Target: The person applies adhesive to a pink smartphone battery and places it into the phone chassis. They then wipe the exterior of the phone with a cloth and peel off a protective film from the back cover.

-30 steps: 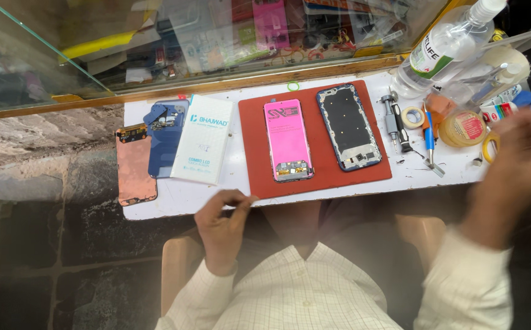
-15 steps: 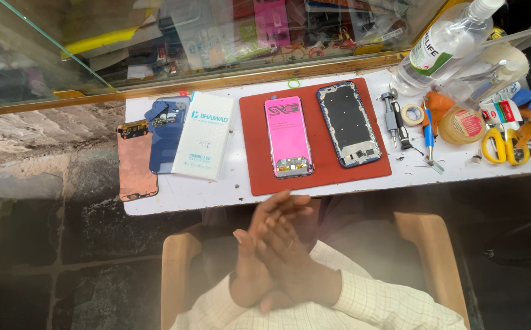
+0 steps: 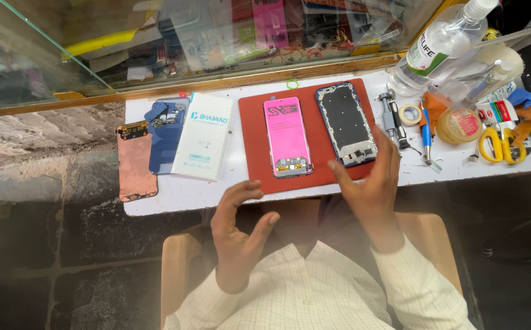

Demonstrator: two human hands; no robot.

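Head view. Left hand [image 3: 236, 235]: open, fingers spread, holding nothing, below the table edge. Right hand [image 3: 372, 183]: open, empty, fingertips over the lower right corner of the red mat [image 3: 254, 137]. Dark phone frame [image 3: 346, 124]: on the mat, at 11 o'clock from the right hand, long axis 12-to-6, just beyond the fingertips; right hand nearer. Pink-backed display [image 3: 286, 136]: parallel, beside the frame at its 9 o'clock. Mat corner hidden by fingers; frame's internal parts too small to make out.

On the red mat [image 3: 314, 137]: one pink screen panel [image 3: 287, 135], one dark phone frame [image 3: 346, 124]. Left of the mat: one white box [image 3: 204, 135], two back covers [image 3: 136, 160]. Right of it: two clear bottles [image 3: 439, 46], one yellow scissors [image 3: 496, 145].
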